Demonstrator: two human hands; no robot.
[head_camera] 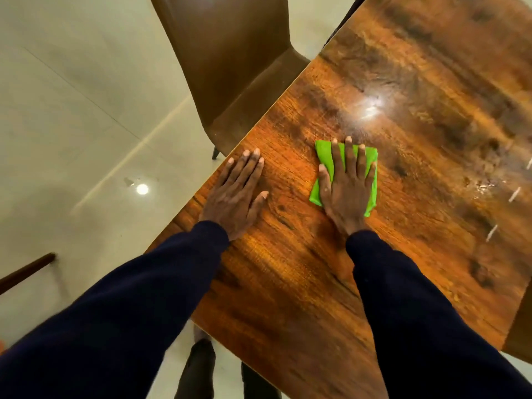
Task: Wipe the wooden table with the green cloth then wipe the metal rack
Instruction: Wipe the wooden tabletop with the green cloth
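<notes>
We press our right grip (pixel 347 191) (fingers straight) on the green cloth (pixel 324 154), left grip (pixel 234 194) flat on the counter (pixel 417 203) beside it.

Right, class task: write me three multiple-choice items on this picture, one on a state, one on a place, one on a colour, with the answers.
1. How does the right hand meet the cloth?
A it pinches it up in the air
B it presses it down with straight fingers
C it does not touch it

2. Where does the left hand lie?
A on the cloth
B on the right hand
C flat on the bare table

3. What colour are the sleeves?
A dark navy
B white
C red

Answers:
1 B, the fingers lie spread and straight over the cloth.
2 C, the palm rests on the wood, apart from the cloth.
3 A, both sleeves look dark navy.
</notes>
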